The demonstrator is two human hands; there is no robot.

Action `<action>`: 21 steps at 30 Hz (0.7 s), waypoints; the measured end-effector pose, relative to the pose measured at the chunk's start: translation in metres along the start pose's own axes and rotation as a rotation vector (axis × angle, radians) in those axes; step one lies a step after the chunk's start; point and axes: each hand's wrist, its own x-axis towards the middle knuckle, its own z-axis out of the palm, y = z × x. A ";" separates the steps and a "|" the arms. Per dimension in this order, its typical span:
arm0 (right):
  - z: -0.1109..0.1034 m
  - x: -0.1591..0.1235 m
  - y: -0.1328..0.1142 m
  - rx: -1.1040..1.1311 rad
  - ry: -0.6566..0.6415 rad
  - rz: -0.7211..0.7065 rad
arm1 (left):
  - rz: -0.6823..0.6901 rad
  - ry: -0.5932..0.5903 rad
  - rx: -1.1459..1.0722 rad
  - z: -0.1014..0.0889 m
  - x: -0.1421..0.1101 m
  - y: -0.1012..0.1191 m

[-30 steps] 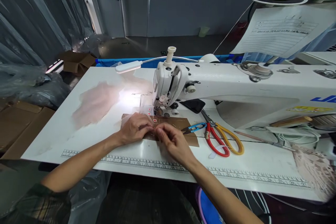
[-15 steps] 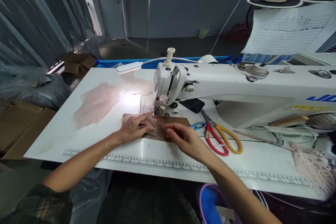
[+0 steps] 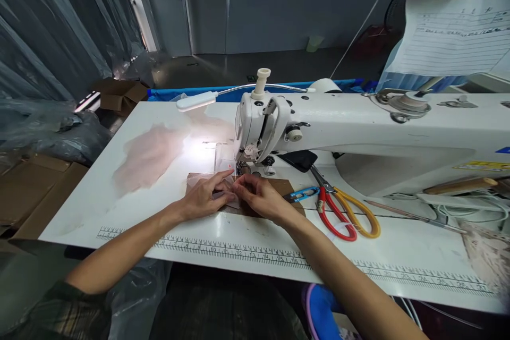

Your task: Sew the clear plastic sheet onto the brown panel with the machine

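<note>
A piece of sheer pale-pink fabric point(image 3: 194, 179) lies over a flat brown sheet point(image 3: 282, 187), which looks like cardboard, just in front of the presser foot point(image 3: 241, 168) of a white sewing machine point(image 3: 319, 122). My left hand point(image 3: 207, 195) presses on the fabric, its index finger stretched toward the foot and its thumb bent in along the cloth. Close beside those fingertips, my right hand point(image 3: 257, 195) is closed in a pinch at the fabric's right edge. What lies between its fingertips is too small to make out. The needle area is partly hidden by the fingers.
Blue thread snips point(image 3: 306, 194) and scissors with red and yellow handles point(image 3: 338, 215) lie right of the brown sheet. A lamp point(image 3: 196, 101) lights the left side. Lace point(image 3: 488, 255) sits at far right. A printed ruler point(image 3: 223, 248) runs along the front edge.
My right hand has moved left and slightly up, from over the brown sheet to the fabric beside my left fingertips, closing into a pinch. The left hand has barely moved; the view shifted slightly.
</note>
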 end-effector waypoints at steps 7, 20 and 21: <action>0.009 -0.004 0.009 0.149 0.181 -0.040 | -0.085 -0.021 -0.022 -0.007 0.003 0.000; 0.004 -0.007 0.008 0.144 0.176 -0.012 | -0.203 0.010 -0.138 -0.004 0.005 0.005; 0.002 -0.008 0.008 0.119 0.178 -0.009 | -0.202 0.015 -0.143 -0.004 0.005 0.005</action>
